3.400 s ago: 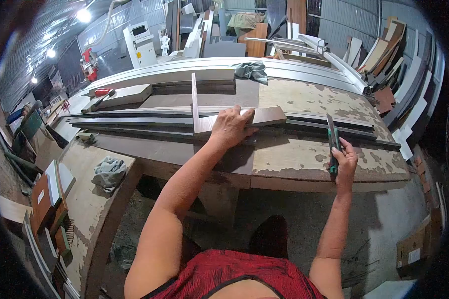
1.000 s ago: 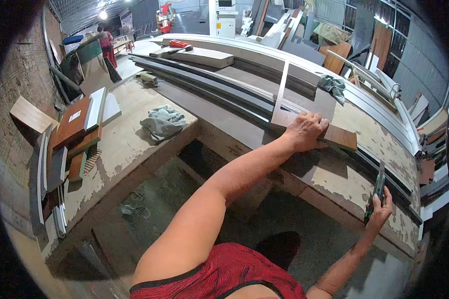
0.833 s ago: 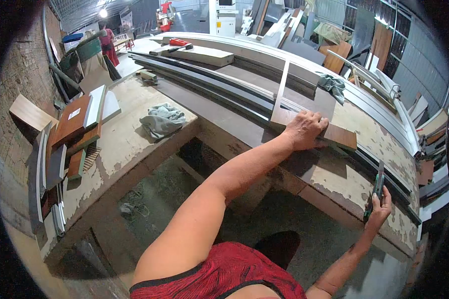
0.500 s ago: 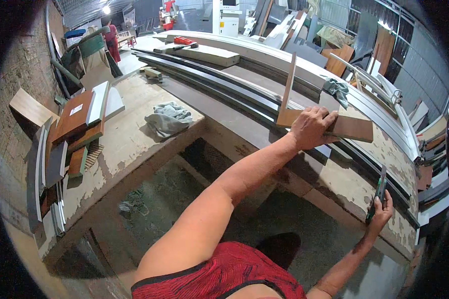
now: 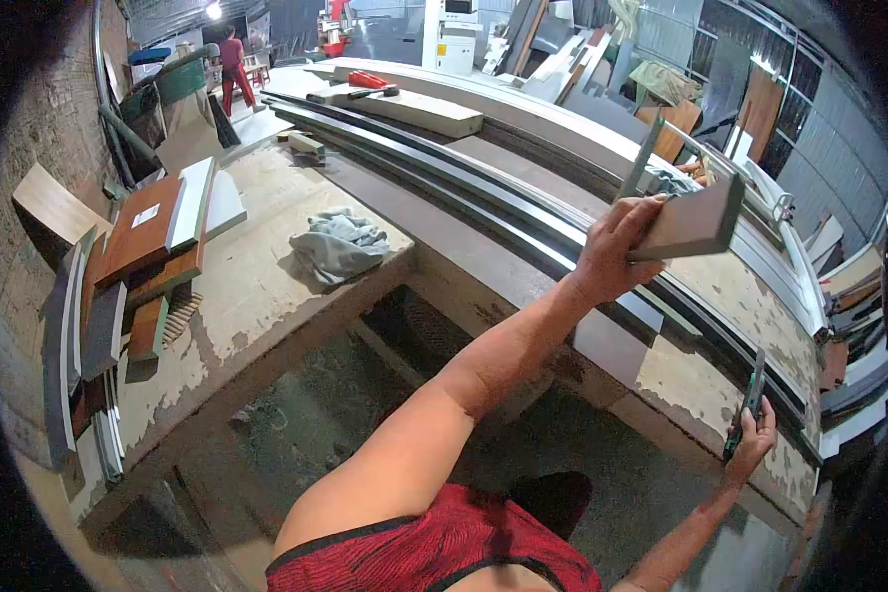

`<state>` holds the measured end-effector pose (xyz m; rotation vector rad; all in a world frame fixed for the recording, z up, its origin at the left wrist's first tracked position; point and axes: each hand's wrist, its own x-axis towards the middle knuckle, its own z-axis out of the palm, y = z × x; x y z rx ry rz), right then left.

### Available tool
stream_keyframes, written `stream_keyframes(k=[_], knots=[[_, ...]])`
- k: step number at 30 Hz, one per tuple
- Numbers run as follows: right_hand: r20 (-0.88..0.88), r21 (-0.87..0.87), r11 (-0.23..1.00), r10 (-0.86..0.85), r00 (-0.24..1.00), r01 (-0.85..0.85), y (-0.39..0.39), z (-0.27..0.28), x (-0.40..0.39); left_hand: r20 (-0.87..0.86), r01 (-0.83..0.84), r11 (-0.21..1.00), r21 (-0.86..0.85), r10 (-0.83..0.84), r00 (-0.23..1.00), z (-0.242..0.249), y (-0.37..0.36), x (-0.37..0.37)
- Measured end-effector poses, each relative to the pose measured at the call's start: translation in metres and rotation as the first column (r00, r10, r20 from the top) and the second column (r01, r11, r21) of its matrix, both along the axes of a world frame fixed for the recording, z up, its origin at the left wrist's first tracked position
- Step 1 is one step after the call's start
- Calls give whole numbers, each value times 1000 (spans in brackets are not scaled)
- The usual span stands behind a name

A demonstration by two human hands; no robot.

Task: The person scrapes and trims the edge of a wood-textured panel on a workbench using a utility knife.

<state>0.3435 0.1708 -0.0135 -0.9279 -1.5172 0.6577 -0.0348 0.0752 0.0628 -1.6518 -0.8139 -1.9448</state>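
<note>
My left hand (image 5: 617, 245) is wrapped round a short wooden board (image 5: 689, 223), lifted above the bench. A thin upright strip (image 5: 641, 158) stands up beyond my fingers, and it looks joined to the board. At the right, my right hand (image 5: 755, 434) holds a dark green and black cutter knife (image 5: 747, 409), its blade pointing up and away, over the bench edge. Long dark metal profiles (image 5: 464, 176) run along the bench between the two hands and off to the far left.
A grey cloth (image 5: 339, 245) lies on the left bench (image 5: 257, 286), near stacked brown panels (image 5: 143, 232). A red-handled tool (image 5: 367, 81) rests on a thick board (image 5: 429, 112) at the back. Far off at the left stands a person (image 5: 233, 74) in red.
My left hand has raised the board and turned it, so its angle differs. My right hand and the knife have barely moved. The distant person has shifted and shows more fully.
</note>
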Motion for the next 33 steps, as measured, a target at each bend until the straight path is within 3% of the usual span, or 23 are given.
stream_keyframes(k=[1,2,4,6,9,10,13,17,21,24,33], knots=[[14,33,999,-9,1000,9,5,-3,2,48,93,995,26,-94,994,1,-1,0],[2,29,1000,0,1000,0,9,-6,5,45,49,995,86,-53,998,-2,6,-4],[-23,21,1000,18,1000,-18,13,-9,7,187,162,987,1,-160,969,-16,14,-12],[-12,2,999,37,999,-37,11,-7,8,255,222,975,29,-222,941,-15,17,-15],[-17,-48,998,40,999,-41,-4,5,0,583,569,808,154,-539,608,-3,10,-10],[-21,-69,997,37,999,-39,-7,8,-3,647,613,775,155,-548,530,-1,12,-13],[-62,-92,994,60,996,-66,-5,8,-2,806,806,536,250,-577,134,-1,13,-19],[-31,-59,998,28,999,-30,3,0,2,812,814,344,469,-530,-244,-12,25,-21],[-32,-67,997,29,999,-31,-7,5,-4,813,853,307,422,-545,-206,-19,31,-26],[-21,-76,997,28,999,-29,-13,10,-6,870,887,359,290,-486,-88,-21,34,-26],[26,6,1000,17,1000,-18,4,-3,5,908,918,338,206,-416,-51,-23,38,-25]])
